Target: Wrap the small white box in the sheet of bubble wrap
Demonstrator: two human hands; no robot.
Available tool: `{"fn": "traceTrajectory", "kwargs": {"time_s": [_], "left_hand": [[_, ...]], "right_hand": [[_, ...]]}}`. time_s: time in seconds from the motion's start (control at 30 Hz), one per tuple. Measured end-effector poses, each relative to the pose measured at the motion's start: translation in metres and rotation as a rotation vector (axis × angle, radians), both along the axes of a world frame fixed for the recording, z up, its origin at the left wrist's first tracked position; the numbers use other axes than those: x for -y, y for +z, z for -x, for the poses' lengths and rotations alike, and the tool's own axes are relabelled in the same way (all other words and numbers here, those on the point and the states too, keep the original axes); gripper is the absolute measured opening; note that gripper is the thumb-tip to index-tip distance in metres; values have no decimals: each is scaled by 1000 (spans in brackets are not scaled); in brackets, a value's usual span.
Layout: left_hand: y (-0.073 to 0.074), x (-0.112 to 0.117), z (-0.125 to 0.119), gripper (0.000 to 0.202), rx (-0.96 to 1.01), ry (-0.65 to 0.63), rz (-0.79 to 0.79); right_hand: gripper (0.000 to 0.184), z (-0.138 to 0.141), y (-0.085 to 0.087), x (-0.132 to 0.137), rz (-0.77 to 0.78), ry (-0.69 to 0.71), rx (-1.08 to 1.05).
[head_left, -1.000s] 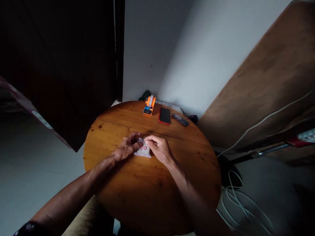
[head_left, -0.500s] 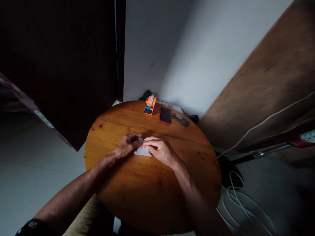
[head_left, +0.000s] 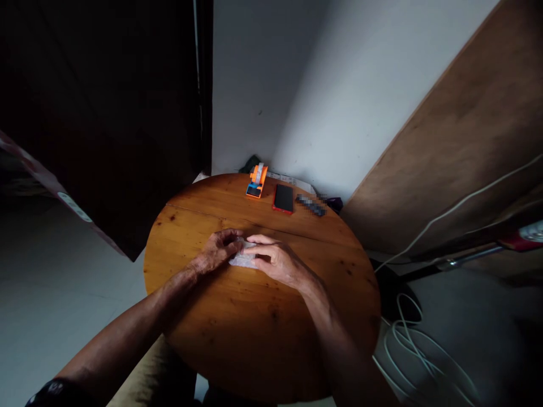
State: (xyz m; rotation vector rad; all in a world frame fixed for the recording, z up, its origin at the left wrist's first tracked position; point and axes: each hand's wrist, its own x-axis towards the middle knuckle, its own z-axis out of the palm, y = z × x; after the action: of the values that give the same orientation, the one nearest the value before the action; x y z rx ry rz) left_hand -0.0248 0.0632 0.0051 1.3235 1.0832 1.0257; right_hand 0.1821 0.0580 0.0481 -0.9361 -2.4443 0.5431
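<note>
Both my hands rest on a small folded whitish packet [head_left: 242, 260] in the middle of the round wooden table [head_left: 263, 328]. My left hand [head_left: 216, 251] curls its fingers onto the packet's left edge. From the right, my right hand [head_left: 278, 261] lies over the packet with fingers stretched across and pressing it flat. Most of the packet is hidden under the fingers.
At the table's far edge stand an orange tape dispenser [head_left: 255, 182], a dark phone in a red case [head_left: 283, 198] and a small dark object [head_left: 311, 206]. A wooden board [head_left: 445, 147] leans on the right. White cables [head_left: 419, 350] lie on the floor.
My right hand has gone from pinching the packet's top to lying flat across it, sliding leftward. The packet shows less than before. My left hand has stayed put.
</note>
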Motion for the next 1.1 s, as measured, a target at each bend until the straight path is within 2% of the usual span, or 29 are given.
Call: {"fn": "traceTrajectory", "kwargs": {"time_s": [0.13,0.37,0.5,0.7,0.87,1.0,1.1], "left_hand": [[-2,0,0,54,-22,30,-34],[-3,-1,1,49,7,38,-27],[-1,-2,3,48,32,28,-32],[-1,-4,4,51,92,34,19],[-4,-6,4,48,145,41,28],[-5,-6,3,46,179,51,26],[-5,-7,4,45,210,56,15]], "right_hand": [[37,-1,0,1,42,3,-30],[26,-1,-1,1,140,14,-92],[22,-2,2,0,122,27,-131],[21,-7,8,-2,77,-39,-185],[27,-5,3,-4,51,-50,-146],[25,-2,-1,-3,55,-34,-96],[24,-2,2,-3,67,-52,-134]]}}
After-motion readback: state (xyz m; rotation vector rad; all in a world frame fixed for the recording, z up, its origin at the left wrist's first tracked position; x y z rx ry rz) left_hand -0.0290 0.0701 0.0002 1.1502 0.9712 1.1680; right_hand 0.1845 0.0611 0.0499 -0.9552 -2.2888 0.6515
